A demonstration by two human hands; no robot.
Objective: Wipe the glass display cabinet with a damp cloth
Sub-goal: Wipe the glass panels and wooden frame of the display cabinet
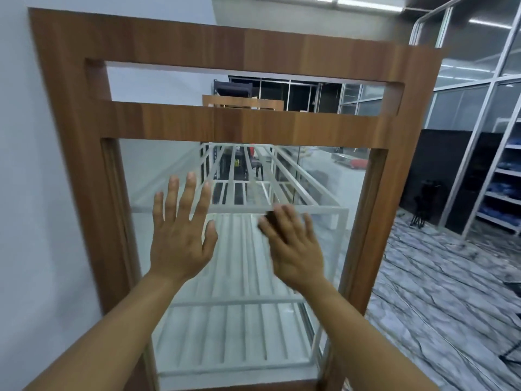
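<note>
1. Big room: glass partitions point(462, 108), metal rack point(504, 176) at right, marbled grey floor point(437, 292), white wall point(42, 193) at left.
2. Wood-framed glass display cabinet point(231, 125) just beside that wall, white slatted shelves point(234, 348) inside.
3. Left hand point(180, 238) flat on left half of front pane, fingers straight and spread, holding nothing.
4. Right hand point(296, 249) blurred, on right half of pane, fingers mostly straight, pressing dark cloth point(271, 216) to the glass.
5. Cloth mostly covered, showing only near thumb and index finger.

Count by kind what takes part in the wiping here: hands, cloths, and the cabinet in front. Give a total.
Hands: 2 (left hand, right hand)
Cloths: 1 (dark cloth, mostly hidden under the right hand)
Cabinets: 1 (glass cabinet, wood-framed)
Total: 4
</note>
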